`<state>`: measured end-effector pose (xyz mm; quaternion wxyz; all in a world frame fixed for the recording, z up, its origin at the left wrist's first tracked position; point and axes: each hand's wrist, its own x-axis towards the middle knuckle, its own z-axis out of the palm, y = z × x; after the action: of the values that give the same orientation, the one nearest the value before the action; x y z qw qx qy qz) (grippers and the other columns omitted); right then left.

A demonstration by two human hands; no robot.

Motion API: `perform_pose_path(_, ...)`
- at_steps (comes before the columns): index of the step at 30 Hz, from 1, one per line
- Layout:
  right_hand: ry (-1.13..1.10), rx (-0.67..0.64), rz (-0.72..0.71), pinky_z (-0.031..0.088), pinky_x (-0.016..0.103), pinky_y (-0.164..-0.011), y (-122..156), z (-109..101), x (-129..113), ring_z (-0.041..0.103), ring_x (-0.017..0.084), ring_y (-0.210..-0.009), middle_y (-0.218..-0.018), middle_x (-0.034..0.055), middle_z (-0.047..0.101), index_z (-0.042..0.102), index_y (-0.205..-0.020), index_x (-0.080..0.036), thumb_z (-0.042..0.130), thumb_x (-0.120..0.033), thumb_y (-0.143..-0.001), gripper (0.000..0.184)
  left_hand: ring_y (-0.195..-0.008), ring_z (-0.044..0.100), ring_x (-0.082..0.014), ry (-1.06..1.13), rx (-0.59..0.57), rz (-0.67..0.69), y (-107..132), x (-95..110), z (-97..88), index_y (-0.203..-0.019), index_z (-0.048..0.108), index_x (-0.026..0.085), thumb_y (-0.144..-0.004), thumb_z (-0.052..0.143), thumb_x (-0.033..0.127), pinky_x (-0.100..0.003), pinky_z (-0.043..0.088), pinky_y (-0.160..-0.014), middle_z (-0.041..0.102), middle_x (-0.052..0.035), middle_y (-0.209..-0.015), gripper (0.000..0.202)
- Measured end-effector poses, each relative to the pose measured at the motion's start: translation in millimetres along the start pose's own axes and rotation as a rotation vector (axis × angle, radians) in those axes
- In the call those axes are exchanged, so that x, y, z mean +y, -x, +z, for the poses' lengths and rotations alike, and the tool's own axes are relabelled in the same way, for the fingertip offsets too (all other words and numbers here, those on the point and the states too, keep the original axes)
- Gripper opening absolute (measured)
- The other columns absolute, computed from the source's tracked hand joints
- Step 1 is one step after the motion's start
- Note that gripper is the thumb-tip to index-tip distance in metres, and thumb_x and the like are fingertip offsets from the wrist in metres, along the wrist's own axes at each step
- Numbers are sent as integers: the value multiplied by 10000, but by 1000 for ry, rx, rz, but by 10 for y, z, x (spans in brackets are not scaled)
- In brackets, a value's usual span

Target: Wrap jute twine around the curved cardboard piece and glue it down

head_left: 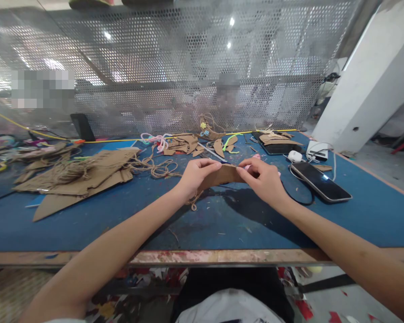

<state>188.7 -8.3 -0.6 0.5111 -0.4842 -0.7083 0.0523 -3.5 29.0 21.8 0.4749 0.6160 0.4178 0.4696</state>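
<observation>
A curved strip of brown cardboard [224, 176] is held up between my two hands, just above the blue tabletop. My left hand [197, 176] pinches its left end between thumb and fingers. At the other end, my right hand [264, 179] grips the strip in the same way, with something pink partly showing behind its fingers. A piece of twine with a small loop [193, 207] hangs below my left hand. The undersides of the fingers are hidden by the hands and the strip.
Cardboard pieces with coiled twine [72, 174] lie at the left. A smartphone [321, 181] and a white charger [295, 156] lie at the right. Cardboard scraps [183, 143] and a green pipe cleaner [229, 141] are further back, before a perforated metal screen [175, 67].
</observation>
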Motion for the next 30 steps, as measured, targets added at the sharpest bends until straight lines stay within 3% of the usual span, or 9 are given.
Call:
perform_pose_path(4, 7, 16, 13, 402, 243, -516, 10, 8, 40, 538, 133, -474, -509, -36, 598, 636, -820, -197, 601, -344, -818, 150, -582, 575, -135, 99, 33, -77, -20, -27, -7, -690, 736, 165, -561, 813, 386, -254, 422, -577, 682, -11, -626, 267)
perform_pose_path(9, 10, -8, -36, 436, 246, -535, 14, 8, 65, 595, 142, -523, -608, -9, 652, 618, -790, -202, 593, -311, -818, 115, -592, 576, -142, 96, 67, -28, -40, -41, -23, -686, 727, 164, -565, 803, 393, -268, 423, -595, 674, -12, -630, 270)
perform_pose_path(14, 17, -68, -31, 418, 244, -500, -11, 8, 68, 567, 133, -493, -561, -11, 624, 581, -686, -196, 606, -300, -801, 157, -628, 585, -141, 97, 158, 25, -71, -44, -47, -675, 717, 167, -556, 805, 403, -266, 431, -632, 677, -4, -635, 279)
perform_pose_path(20, -220, -300, 25, 520, 265, -564, 27, 35, 62, 658, 154, -584, -657, 0, 674, 597, -814, -190, 580, -246, -823, 59, -612, 571, -102, 252, 251, 53, -119, -65, -73, -668, 683, 163, -545, 805, 349, -222, 431, -616, 658, 28, -626, 255)
perform_pose_path(23, -264, -441, -115, 566, 280, -703, 74, 36, -13, 704, 157, -755, -861, 40, 725, 623, -954, -184, 558, -190, -839, 132, -613, 606, -115, 385, 235, 16, -130, -81, -66, -713, 654, 170, -546, 803, 353, -229, 466, -618, 665, 31, -628, 290)
perform_pose_path(26, -154, -552, -405, 525, 332, -910, 98, 50, -65, 660, 181, -1049, -1145, 82, 697, 624, -1125, -204, 577, -178, -844, 286, -645, 644, -130, 538, 207, -53, -132, -64, -57, -752, 641, 174, -595, 773, 319, -245, 512, -662, 698, 17, -684, 251)
perform_pose_path(28, -30, -563, -529, 508, 347, -924, 79, 57, -45, 646, 194, -1070, -1165, 87, 690, 653, -1094, -211, 587, -169, -836, 269, -643, 654, -132, 630, 202, -122, -131, -26, -59, -770, 646, 171, -676, 714, 280, -246, 528, -682, 707, 7, -689, 159)
perform_pose_path(30, 144, -489, -475, 513, 344, -871, 21, 31, 28, 667, 204, -976, -1057, 86, 718, 685, -984, -197, 559, -143, -834, 203, -580, 641, -129, 702, 219, -193, -133, 25, -72, -769, 650, 165, -774, 617, 244, -252, 538, -671, 689, 4, -632, 86)
